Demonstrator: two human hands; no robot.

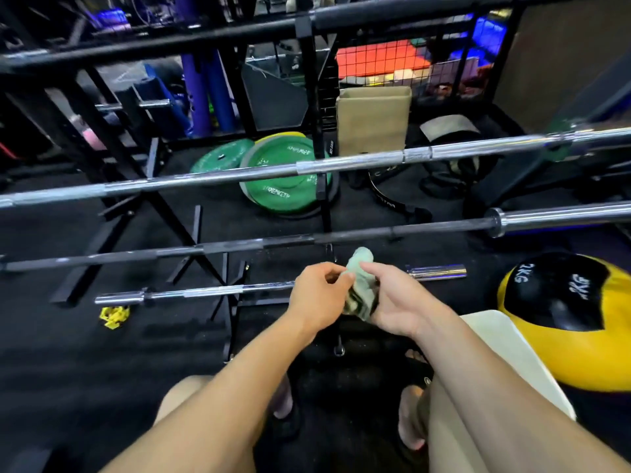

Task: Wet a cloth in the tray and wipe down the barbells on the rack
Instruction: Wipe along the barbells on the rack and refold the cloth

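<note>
both hands gripping a bunched green cloth (360, 288), left hand (319, 295), right hand (396, 302), yellow ball (580, 349) marked "2kg" (upside down), green plate (283, 172) reading "strength"

Dim gym light leaves the black floor (85, 353) murky, glare streaks the chrome barbell (307, 167), wide-angle distortion bows it, and the background is soft and slightly blurred.

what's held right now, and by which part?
A bunched green cloth, held in both hands: the right hand grips its lower part, the left hand fingers pinch its upper edge.
</note>
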